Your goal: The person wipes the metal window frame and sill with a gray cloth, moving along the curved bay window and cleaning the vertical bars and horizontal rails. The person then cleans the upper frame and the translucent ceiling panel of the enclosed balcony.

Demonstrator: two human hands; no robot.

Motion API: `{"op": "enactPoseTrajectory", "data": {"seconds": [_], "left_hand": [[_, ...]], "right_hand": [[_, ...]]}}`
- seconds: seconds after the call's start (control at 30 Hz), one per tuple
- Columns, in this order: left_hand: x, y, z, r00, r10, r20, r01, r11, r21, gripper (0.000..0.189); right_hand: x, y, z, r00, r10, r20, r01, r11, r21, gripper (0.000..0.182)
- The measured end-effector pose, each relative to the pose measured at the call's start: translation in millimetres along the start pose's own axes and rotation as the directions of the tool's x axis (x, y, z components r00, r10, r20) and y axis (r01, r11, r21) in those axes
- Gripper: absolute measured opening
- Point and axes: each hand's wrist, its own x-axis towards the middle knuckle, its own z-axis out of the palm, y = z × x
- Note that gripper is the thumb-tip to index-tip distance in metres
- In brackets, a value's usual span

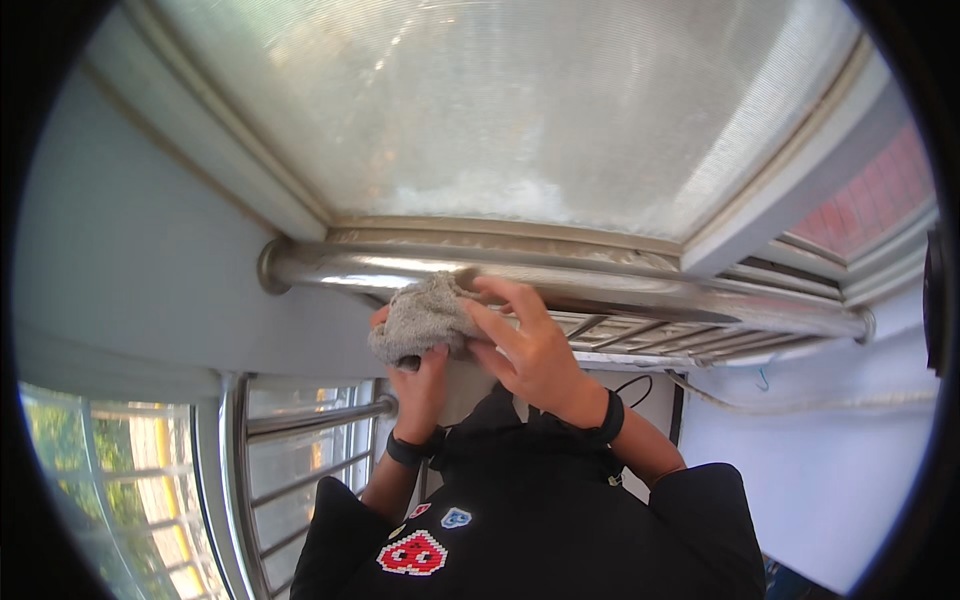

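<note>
A grey-beige cloth (424,319), bunched up, is in front of the thick metal handrail (600,289) and covers a short stretch of it. My left hand (418,390) grips the cloth from below, its thumb on the near side and other fingers mostly hidden behind the folds. At the cloth's right edge is my right hand (525,345), fingers spread and curved around the folds. Its fingertips reach the cloth, but whether they pinch it I cannot tell. Whether the cloth touches the rail is also hidden.
Behind the rail stands a ribbed translucent window pane (525,112) in a pale frame (780,172). Metal bars (675,337) run below the rail. To the left is a grey-white wall (142,247), with a second railing (315,420) lower down. A cable (810,409) crosses the right wall.
</note>
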Motion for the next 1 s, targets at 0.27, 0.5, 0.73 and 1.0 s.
{"op": "enactPoseTrajectory", "data": {"seconds": [0.27,0.5,0.73,1.0], "left_hand": [[75.9,69.0,-73.8,0.867,0.473,-0.156,-0.298,0.744,0.599,0.038],[127.3,94.3,-46.5,0.908,0.377,0.182,-0.182,-0.037,0.983,0.038],[148.9,83.9,-16.6,0.983,0.097,0.155,-0.110,-0.366,0.924,0.026],[161.2,68.1,-32.4,0.954,0.009,0.300,-0.273,-0.391,0.879,0.020]], "right_hand": [[-7.1,16.2,-31.3,0.996,-0.087,0.028,0.085,0.993,0.081,0.047],[-18.7,35.3,-66.6,0.996,-0.061,-0.057,0.066,0.994,0.090,0.042],[-38.0,45.1,-81.2,0.996,-0.026,-0.086,0.037,0.992,0.124,0.040],[-54.2,52.1,-99.1,0.988,0.027,-0.151,-0.007,0.991,0.130,0.035]]}}
